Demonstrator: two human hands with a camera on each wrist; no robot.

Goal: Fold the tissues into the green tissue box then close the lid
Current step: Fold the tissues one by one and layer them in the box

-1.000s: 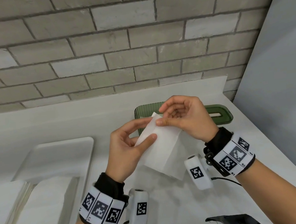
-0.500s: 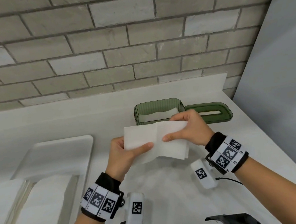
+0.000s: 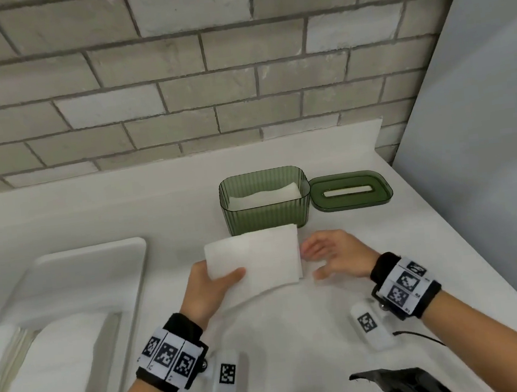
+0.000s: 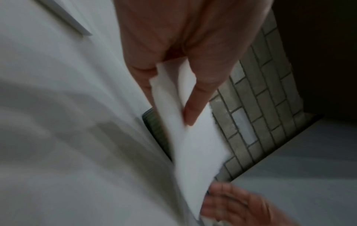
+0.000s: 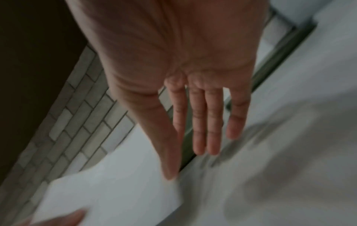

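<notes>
A folded white tissue point(image 3: 257, 259) is held above the counter just in front of the green tissue box point(image 3: 265, 214). My left hand point(image 3: 210, 285) pinches its left end, thumb on top point(image 4: 195, 105). The tissue point(image 4: 191, 142) hides most of the box in the left wrist view. My right hand point(image 3: 333, 256) is off the tissue, just right of its edge, fingers point(image 5: 204, 122) straight and spread, holding nothing. The box stands without its lid and holds folded tissues point(image 3: 265, 196). Its green lid point(image 3: 350, 191) with a slot lies flat to the box's right.
A white tray point(image 3: 77, 278) sits at the left, with stacks of white tissues point(image 3: 46, 371) in its near part. A grey wall panel point(image 3: 484, 140) borders the counter on the right. A brick wall runs behind. A dark object point(image 3: 395, 385) lies at the bottom edge.
The tissue was folded between both hands and lowered flat. My right hand has let go of it and drawn away to the right; my left hand still holds it.
</notes>
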